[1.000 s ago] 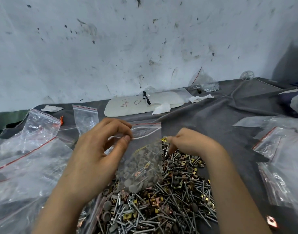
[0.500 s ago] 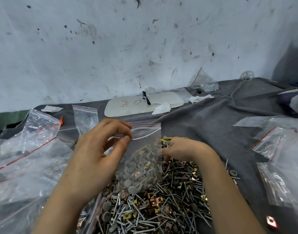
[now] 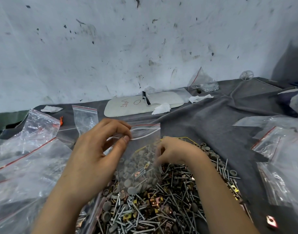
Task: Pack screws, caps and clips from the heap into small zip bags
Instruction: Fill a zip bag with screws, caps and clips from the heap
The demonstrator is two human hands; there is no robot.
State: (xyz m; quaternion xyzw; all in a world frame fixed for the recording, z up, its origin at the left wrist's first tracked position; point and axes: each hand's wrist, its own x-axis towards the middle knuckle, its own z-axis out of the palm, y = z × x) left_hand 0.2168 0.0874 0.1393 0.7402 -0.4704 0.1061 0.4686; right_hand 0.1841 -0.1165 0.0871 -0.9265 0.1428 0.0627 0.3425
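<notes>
My left hand (image 3: 94, 154) pinches the zip edge of the small zip bag (image 3: 141, 168) between thumb and forefinger. The bag hangs upright just right of that hand, its mouth parted, its bottom touching the heap (image 3: 161, 210). It holds mostly grey caps, with a few clips and a screw. My right hand (image 3: 176, 152) sits against the bag's right side, low over the heap, fingers curled. I cannot tell whether they hold anything. The heap of screws, caps and clips spreads below and between both wrists. Left of the left hand, large clear bags (image 3: 26, 157) crowd the worktop (image 3: 212, 125) up to its edge. A small empty bag (image 3: 85, 116) stands just beyond its knuckles. Open grey cloth lies beyond the right hand, up to a white board (image 3: 161, 99) near the wall. More clear bags (image 3: 283, 166) lie well right of the right hand.
</notes>
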